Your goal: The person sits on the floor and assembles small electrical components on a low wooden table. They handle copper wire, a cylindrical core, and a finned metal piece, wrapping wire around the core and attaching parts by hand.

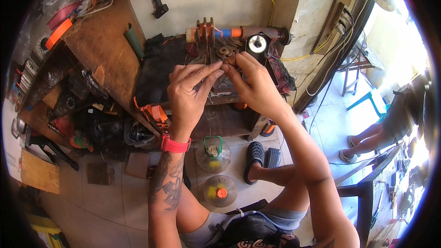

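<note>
1. On the floor, head view: two clear jugs (201, 158) stand near each other, one with a green handle (221, 144), the other with an orange cap (222, 193). Yellow patches show at both; contents not discernible.
2. Upper left: pink basket (62, 14), interior hidden.
3. Left hand (187, 87) and right hand (253, 82): thumb and fingertips drawn together; cannot tell whether either is clamped on anything.
4. Thin strand (223, 62): between the two hands' fingertips, mostly hidden, over the cluttered bench (154, 76).

Strong daylight glare at right; dim left side.
Doorway (400, 34) overexposed; lower shelf (213, 126) shadowed; fisheye rim dark, curved.
</note>
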Demonstrator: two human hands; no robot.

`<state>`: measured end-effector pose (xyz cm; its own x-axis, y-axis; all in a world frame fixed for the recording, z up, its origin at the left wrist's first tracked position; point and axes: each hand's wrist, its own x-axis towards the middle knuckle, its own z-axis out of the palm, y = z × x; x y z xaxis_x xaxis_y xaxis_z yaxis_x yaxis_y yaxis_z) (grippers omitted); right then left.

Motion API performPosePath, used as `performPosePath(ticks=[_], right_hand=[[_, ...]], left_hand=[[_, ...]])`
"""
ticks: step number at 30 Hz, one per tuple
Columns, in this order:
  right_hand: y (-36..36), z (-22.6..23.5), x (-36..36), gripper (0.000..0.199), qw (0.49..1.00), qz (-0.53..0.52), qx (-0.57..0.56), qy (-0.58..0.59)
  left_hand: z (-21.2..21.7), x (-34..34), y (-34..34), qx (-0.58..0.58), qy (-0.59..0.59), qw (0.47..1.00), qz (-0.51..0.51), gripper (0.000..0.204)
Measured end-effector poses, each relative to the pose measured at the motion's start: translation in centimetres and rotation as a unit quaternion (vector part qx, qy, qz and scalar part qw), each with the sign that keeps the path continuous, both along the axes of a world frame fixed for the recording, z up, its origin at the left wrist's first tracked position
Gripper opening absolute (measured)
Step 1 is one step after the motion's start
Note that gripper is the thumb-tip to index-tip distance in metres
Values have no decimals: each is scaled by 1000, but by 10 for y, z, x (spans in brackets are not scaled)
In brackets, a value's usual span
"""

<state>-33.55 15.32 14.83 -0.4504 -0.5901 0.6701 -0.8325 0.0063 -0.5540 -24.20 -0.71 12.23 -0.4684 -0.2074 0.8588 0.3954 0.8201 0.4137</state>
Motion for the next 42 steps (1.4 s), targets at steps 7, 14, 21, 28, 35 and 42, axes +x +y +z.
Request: performPosePath(ticks=[7, 14, 21, 28, 35, 42], right_hand=[[6, 6, -3, 15, 1000, 3, -10, -12], [2, 8, -5, 13, 995, 31, -51, 75], [-5, 5, -7, 21, 988, 4, -42, 151], [-7, 4, -7, 21, 989, 10, -48, 139], [-10, 7, -3, 16, 991, -30, -77, 101], [-1, 1, 12, 14, 995, -30, -82, 38]], left_hand=[[-3, 0, -2, -92, -30, 990, 103, 13], [-10, -5, 3, 262, -103, 937, -208, 20], [-6, -7, 7, 283, -50, 934, -212, 16], [-4, -3, 7, 94, -37, 993, -53, 13], [-4, -1, 6, 212, -86, 964, -137, 18], [-2, 1, 8, 255, -78, 948, -175, 20]])
